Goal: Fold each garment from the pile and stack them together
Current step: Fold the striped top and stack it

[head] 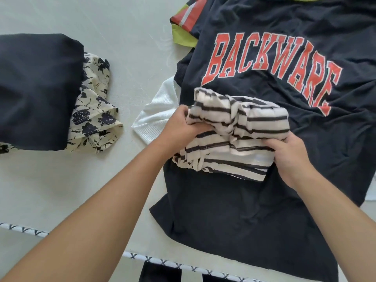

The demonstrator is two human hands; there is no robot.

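Observation:
A cream garment with dark stripes (240,131) lies bunched on top of a black T-shirt (254,210) printed with red letters. My left hand (183,125) grips the striped garment's left edge, fingers curled into the cloth. My right hand (289,155) grips its right lower edge. At the left sits a stack: a folded dark navy garment (36,90) on a cream garment with a dark floral print (95,110).
A white ribbed garment (158,117) pokes out from under the black T-shirt's left side. A lime-green and red striped garment (185,23) lies at the top. The pale table (61,190) has a patterned trim (162,262) along its near edge.

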